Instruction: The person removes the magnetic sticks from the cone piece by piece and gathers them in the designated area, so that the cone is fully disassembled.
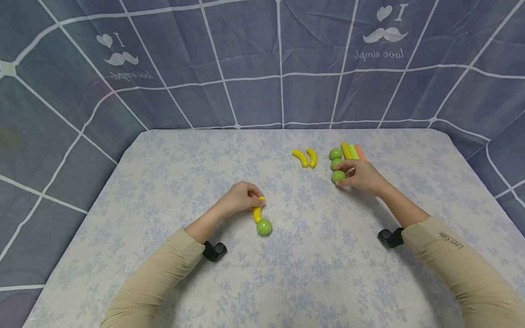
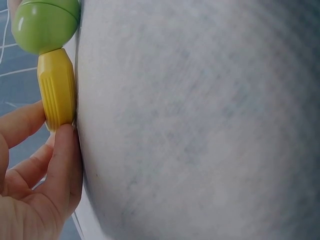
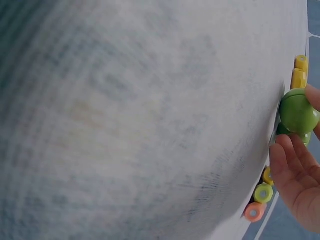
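Note:
My left hand (image 1: 241, 197) pinches the upper end of a curved yellow toy banana (image 1: 257, 214) between thumb and fingers. A glossy green ball (image 1: 264, 227) with a seam sits against its lower end; the left wrist view shows the banana's ridged side (image 2: 56, 90) meeting that ball. At the right, my right hand (image 1: 362, 176) holds another green ball (image 1: 338, 176) between thumb and fingers. It is the nearest of three green balls in a column, with the middle ball (image 1: 336, 164) and far ball (image 1: 335, 154) behind it.
Two more yellow toy bananas (image 1: 300, 158) lie left of the column. Right of it, yellow, light green and orange tubes (image 1: 360, 152) lie side by side, partly behind my right hand. A floral cloth (image 1: 311, 273) covers the table, with a blue-grey gridded curtain (image 1: 254, 54) behind.

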Tool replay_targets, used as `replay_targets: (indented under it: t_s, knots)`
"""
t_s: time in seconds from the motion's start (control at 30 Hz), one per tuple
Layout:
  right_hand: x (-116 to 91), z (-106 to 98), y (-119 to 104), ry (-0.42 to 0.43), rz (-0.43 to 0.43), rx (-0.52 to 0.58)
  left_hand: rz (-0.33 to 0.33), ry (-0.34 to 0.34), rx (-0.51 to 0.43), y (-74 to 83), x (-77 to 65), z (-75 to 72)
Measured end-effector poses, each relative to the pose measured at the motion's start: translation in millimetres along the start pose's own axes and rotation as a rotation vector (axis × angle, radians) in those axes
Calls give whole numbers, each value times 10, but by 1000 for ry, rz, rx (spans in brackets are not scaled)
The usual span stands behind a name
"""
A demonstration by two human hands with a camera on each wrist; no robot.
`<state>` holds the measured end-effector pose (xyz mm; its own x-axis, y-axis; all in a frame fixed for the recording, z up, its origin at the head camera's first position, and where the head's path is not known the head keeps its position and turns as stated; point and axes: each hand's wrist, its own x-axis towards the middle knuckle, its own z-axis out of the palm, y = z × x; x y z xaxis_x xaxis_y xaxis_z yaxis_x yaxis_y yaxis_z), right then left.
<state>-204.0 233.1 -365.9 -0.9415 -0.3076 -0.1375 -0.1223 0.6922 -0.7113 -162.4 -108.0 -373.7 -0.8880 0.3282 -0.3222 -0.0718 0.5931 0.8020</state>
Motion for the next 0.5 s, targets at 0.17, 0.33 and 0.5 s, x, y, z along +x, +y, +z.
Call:
replay_targets:
  t_s: [0.17, 0.33, 0.5]
  knots:
    - [-16, -27, -22, -3, 6, 4, 3, -3, -1, 9, -3, -5]
    - [-28, -50, -36, -7, 15, 9, 6, -10, -6, 15, -10, -5]
    - [-29, -67, -72, 1, 13, 18, 12, -13, -7, 14, -14, -6]
